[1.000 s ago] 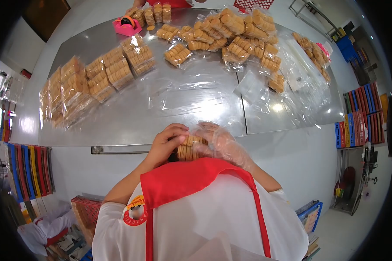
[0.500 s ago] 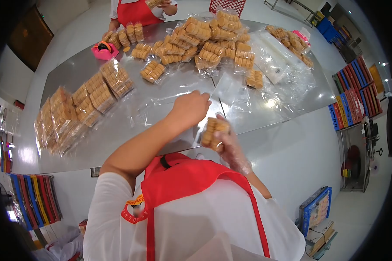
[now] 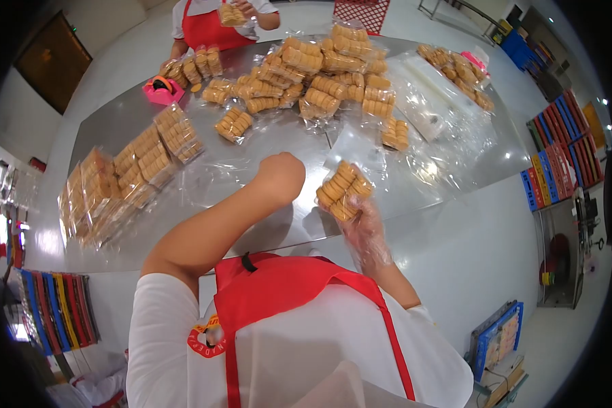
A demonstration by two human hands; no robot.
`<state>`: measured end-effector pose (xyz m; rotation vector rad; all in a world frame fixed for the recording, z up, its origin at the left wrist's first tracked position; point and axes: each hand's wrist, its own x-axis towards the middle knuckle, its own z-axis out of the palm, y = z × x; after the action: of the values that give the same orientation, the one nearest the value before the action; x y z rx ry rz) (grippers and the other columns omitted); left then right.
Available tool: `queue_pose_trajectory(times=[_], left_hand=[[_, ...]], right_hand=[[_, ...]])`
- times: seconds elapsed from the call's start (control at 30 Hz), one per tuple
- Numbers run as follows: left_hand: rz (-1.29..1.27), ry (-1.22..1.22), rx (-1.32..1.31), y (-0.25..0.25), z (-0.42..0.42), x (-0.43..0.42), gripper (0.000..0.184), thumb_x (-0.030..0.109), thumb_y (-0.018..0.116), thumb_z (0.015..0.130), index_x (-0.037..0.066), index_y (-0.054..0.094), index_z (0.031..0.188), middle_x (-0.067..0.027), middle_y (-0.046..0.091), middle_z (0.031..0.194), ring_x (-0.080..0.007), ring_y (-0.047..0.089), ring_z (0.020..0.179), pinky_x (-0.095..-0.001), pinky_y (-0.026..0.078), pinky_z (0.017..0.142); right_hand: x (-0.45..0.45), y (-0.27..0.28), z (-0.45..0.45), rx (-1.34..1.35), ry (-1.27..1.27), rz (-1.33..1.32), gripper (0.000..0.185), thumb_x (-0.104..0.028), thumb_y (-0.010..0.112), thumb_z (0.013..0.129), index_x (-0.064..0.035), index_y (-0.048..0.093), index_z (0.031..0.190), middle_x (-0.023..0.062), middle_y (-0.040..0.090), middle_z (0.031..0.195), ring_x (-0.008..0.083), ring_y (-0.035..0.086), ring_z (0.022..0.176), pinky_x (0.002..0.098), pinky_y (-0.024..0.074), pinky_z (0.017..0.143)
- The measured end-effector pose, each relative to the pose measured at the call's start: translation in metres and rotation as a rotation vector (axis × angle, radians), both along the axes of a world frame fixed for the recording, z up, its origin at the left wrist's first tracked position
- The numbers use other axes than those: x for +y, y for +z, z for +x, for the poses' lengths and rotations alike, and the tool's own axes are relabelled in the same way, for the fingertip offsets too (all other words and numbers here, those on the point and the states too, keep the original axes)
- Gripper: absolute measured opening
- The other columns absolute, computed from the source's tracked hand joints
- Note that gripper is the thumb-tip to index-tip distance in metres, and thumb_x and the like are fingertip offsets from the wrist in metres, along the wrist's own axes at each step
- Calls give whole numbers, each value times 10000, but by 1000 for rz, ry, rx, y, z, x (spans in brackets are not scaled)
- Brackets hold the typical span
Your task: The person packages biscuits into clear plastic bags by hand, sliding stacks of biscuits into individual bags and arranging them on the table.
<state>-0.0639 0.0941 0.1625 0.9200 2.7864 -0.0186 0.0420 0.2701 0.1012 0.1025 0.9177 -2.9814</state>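
My right hand, in a clear plastic glove, holds a pack of round cookies above the table's front edge. The cookies stand in side-by-side rows, and a clear bag extends just beyond them. My left hand is bare and curled over the table, left of the pack; its fingertips are hidden from view. Flat clear wrappers lie on the metal table to the left of my left hand.
Bagged cookies are heaped at the back, and filled packs stand in rows at the left. Near a pink tape dispenser, a co-worker in a red apron holds a pack. Plastic bags lie at the right.
Both hands left the chest and moved over the table, my left hand letting go of the cookies. The pack in my right hand rose further forward, beside the clear bag. The co-worker came into view.
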Motion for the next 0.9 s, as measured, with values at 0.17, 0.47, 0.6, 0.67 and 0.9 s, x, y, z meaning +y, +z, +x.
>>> queue_pose_trajectory(times=[0.17, 0.47, 0.6, 0.67, 0.9], left_hand=[[181, 205, -53, 61, 39, -44, 389, -38, 555, 780, -110, 563, 1162, -314, 491, 1267, -449, 657, 850, -507, 545, 769], [571, 299, 77, 96, 77, -84, 644, -66, 519, 762, -88, 383, 1391, -218, 358, 1484, -442, 637, 960, -496, 519, 848], [577, 193, 104, 91, 78, -80, 654, -23, 566, 775, -96, 371, 1394, -222, 350, 1505, -415, 662, 897, -462, 544, 784], [469, 159, 137, 87, 76, -77, 635, 14, 569, 797, -105, 375, 1390, -232, 358, 1500, -390, 672, 858, -438, 554, 746], [465, -19, 116, 74, 79, -50, 522, 78, 538, 829, -122, 485, 1308, -245, 380, 1485, -325, 681, 783, -375, 567, 677]], right_hand=[[-42, 44, -39, 263, 98, 36, 955, -121, 790, 714, -27, 275, 1511, 109, 503, 1359, 279, 535, 1243, 444, 481, 1040], [-76, 62, -42, 510, 91, 892, 757, -20, 729, 694, -24, 470, 1405, 120, 596, 1299, 207, 599, 1163, 341, 456, 1011], [-81, 91, -41, 545, 179, 1137, 632, 5, 667, 700, -7, 544, 1320, 103, 680, 1135, 182, 657, 1025, 314, 510, 899], [-83, 84, -45, 347, 260, 1000, 612, 24, 665, 713, -18, 549, 1313, 91, 676, 1132, 177, 657, 1019, 302, 516, 888], [-64, 66, -44, -61, 458, 268, 569, -89, 635, 877, -25, 434, 1406, 95, 608, 1243, 202, 635, 1079, 337, 543, 886]])
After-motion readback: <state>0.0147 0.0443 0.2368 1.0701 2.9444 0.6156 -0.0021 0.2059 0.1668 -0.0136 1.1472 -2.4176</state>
